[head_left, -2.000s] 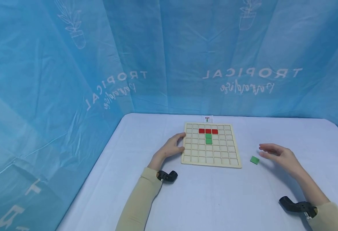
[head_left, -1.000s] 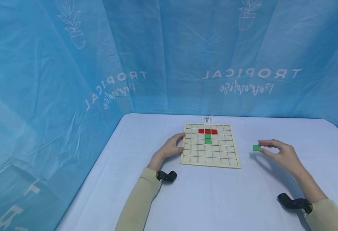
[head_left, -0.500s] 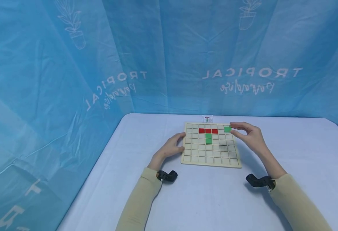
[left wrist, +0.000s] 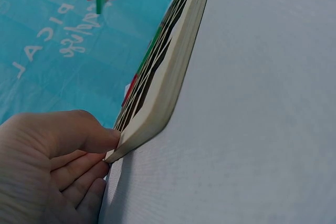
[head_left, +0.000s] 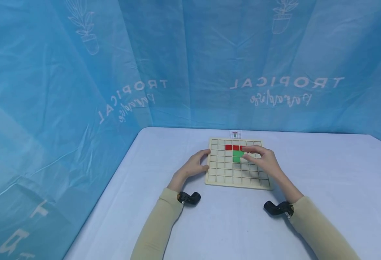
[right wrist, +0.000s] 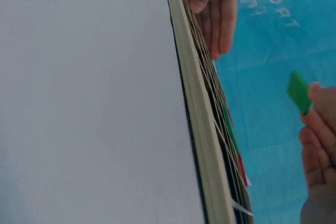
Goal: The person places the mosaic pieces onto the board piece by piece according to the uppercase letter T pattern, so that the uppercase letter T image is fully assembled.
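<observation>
A pale wooden grid board (head_left: 224, 178) lies on the white table. Red tiles (head_left: 228, 147) fill part of one row, with green tiles (head_left: 236, 159) below the middle one. My left hand (head_left: 191, 167) rests at the board's left edge, thumb and fingers spread along it and touching it. Over the board, my right hand (head_left: 265, 160) pinches a green square tile (right wrist: 298, 92) between thumb and fingertips. Both wrist views show this tile held clear of the board. From the head view, the fingers partly cover the rightmost red tile and cells beside it.
A small printed pattern card (head_left: 235, 134), showing a T shape, lies just behind the board. White cloth covers the table (head_left: 223, 224). Blue curtains (head_left: 210, 65) stand behind and to the left. Each wrist wears a black camera mount (head_left: 190, 198).
My right hand picked up the green tile from the table right of the board, then carried it left over the grid. My left hand has stayed at the board's edge.
</observation>
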Tool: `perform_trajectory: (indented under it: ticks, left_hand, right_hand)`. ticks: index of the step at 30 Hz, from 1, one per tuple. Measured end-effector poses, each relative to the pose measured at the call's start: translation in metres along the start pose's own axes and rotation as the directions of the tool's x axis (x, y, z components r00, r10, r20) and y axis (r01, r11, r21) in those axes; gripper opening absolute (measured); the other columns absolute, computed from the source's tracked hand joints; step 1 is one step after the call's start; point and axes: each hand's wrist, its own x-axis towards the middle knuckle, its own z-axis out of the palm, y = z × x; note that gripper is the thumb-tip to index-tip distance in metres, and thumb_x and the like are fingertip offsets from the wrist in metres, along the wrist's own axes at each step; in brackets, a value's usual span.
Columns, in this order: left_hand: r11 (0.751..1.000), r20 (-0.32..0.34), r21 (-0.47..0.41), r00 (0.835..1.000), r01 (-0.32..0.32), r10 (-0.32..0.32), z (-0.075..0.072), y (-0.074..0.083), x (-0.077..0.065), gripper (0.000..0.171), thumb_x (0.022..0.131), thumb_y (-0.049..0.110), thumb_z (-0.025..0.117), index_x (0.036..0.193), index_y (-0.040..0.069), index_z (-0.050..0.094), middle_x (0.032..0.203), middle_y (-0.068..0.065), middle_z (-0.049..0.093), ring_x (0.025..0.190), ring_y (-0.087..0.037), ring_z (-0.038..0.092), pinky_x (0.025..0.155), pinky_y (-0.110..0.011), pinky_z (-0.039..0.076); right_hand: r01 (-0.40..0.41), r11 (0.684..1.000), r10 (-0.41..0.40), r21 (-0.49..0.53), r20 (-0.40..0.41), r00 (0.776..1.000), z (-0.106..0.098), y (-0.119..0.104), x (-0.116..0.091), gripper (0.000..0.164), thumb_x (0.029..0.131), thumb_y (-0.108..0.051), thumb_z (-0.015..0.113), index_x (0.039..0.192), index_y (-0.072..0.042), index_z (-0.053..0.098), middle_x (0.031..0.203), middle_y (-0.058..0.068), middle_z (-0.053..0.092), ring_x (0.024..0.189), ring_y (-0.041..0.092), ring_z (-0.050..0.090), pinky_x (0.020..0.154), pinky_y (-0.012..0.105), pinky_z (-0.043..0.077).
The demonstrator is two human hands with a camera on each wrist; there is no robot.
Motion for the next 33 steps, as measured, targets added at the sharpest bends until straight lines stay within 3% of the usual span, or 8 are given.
perform_trajectory:
  ticks: [7, 13, 24, 33]
  left_hand:
    - [1.0, 0.001, 0.005, 1.0, 0.002, -0.002, -0.001, 0.001, 0.0, 0.068, 0.083, 0.008, 0.061, 0.145, 0.003, 0.033, 0.148, -0.008, 0.036, 0.137, -0.02, 0.028, 0.112, -0.03, 0.024]
    - [1.0, -0.005, 0.009, 1.0, 0.022, -0.022, 0.0, 0.003, 0.0, 0.069, 0.083, 0.009, 0.062, 0.145, 0.005, 0.033, 0.148, -0.007, 0.036, 0.137, -0.02, 0.028, 0.112, -0.031, 0.024]
    - [1.0, -0.001, 0.008, 1.0, 0.024, -0.024, 0.0, 0.004, -0.001, 0.069, 0.083, 0.009, 0.061, 0.146, 0.004, 0.033, 0.148, -0.008, 0.035, 0.138, -0.02, 0.028, 0.112, -0.032, 0.024]
    - [1.0, -0.001, -0.002, 1.0, 0.008, -0.008, 0.0, 0.002, -0.002, 0.069, 0.083, 0.008, 0.061, 0.145, 0.004, 0.033, 0.148, -0.008, 0.036, 0.137, -0.021, 0.028, 0.112, -0.032, 0.024]
  right_hand:
    - [0.011, 0.995, -0.005, -0.1, 0.055, 0.998, 0.015, 0.043, -0.002, 0.033, 0.083, -0.024, 0.074, 0.111, -0.009, 0.069, 0.11, 0.004, 0.067, 0.101, 0.024, 0.06, 0.087, 0.044, 0.05]
    - [0.062, 0.989, -0.049, -0.131, 0.104, 0.993, 0.018, 0.045, -0.005, 0.032, 0.081, -0.019, 0.075, 0.11, -0.006, 0.07, 0.107, 0.003, 0.067, 0.097, 0.021, 0.061, 0.083, 0.038, 0.053]
    - [0.06, 0.987, -0.042, -0.152, 0.117, 0.992, 0.019, 0.048, -0.006, 0.034, 0.081, -0.02, 0.075, 0.112, -0.006, 0.068, 0.109, 0.003, 0.066, 0.099, 0.023, 0.06, 0.084, 0.04, 0.052]
    - [0.076, 0.983, -0.054, -0.167, 0.134, 0.99, 0.023, 0.049, -0.004, 0.026, 0.081, -0.015, 0.075, 0.107, -0.009, 0.071, 0.102, 0.0, 0.067, 0.094, 0.017, 0.062, 0.082, 0.035, 0.054]
